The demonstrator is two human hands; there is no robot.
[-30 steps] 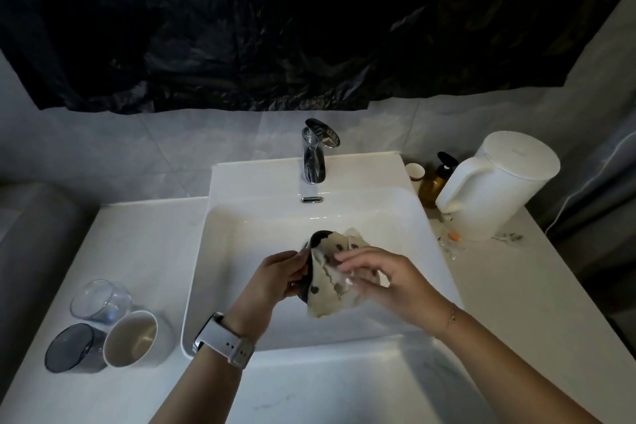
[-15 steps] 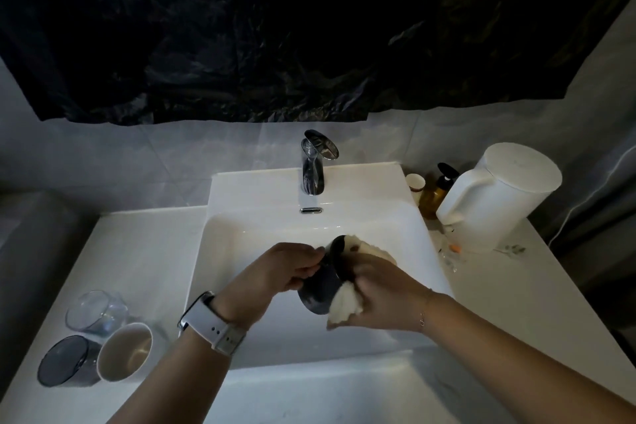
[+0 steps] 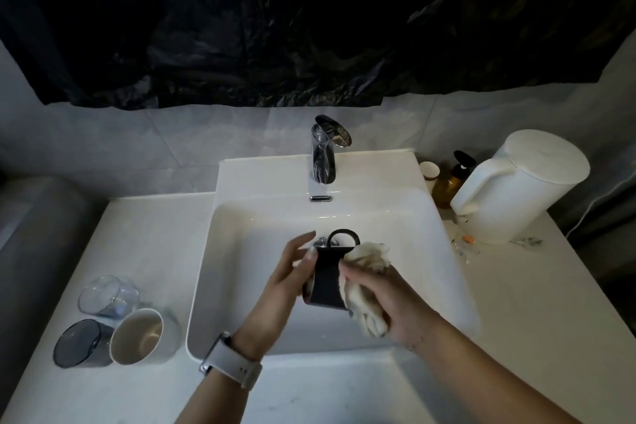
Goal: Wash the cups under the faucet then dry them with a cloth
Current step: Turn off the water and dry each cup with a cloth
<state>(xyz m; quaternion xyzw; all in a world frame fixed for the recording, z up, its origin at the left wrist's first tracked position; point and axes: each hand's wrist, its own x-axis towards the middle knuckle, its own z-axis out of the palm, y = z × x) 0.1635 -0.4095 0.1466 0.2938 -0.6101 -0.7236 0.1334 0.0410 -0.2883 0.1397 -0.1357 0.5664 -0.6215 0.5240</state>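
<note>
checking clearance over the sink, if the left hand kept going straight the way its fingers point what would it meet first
The left hand points up and away toward the faucet. Past the black mug it touches, the way looks free until the faucet, though depth is unclear.

3 cups left of sink, kettle right
</note>
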